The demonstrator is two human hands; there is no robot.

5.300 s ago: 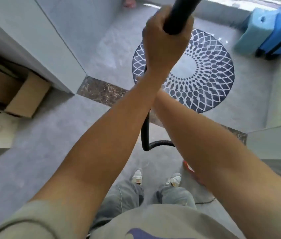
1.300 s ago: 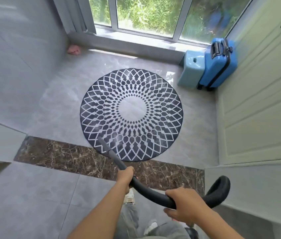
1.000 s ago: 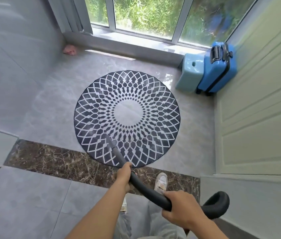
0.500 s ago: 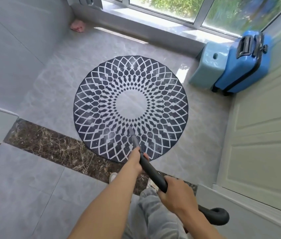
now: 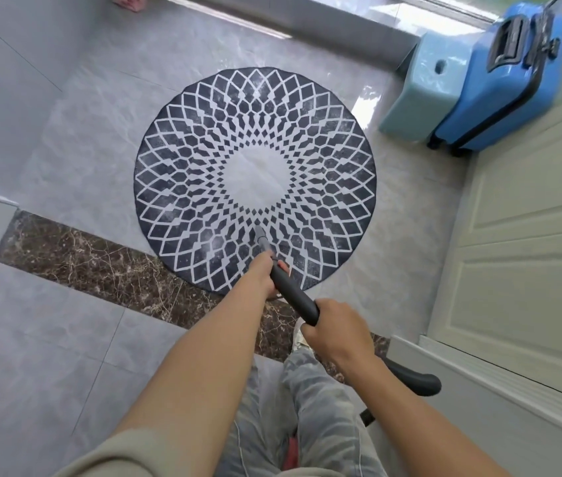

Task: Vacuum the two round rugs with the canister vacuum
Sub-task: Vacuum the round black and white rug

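One round rug (image 5: 324, 139), dark with a white lattice pattern, lying on grey floor tiles (image 5: 49, 346). One black vacuum wand (image 5: 295, 297), tip over the rug's near half. Two hands: left hand (image 5: 266, 277) grips the wand forward, right hand (image 5: 338, 335) grips it behind. One blue suitcase (image 5: 500, 84) beside one pale blue stool (image 5: 424, 87).

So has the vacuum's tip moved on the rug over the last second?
Yes: the nozzle tip has slid from the round rug's near-left rim inward, toward its white centre.
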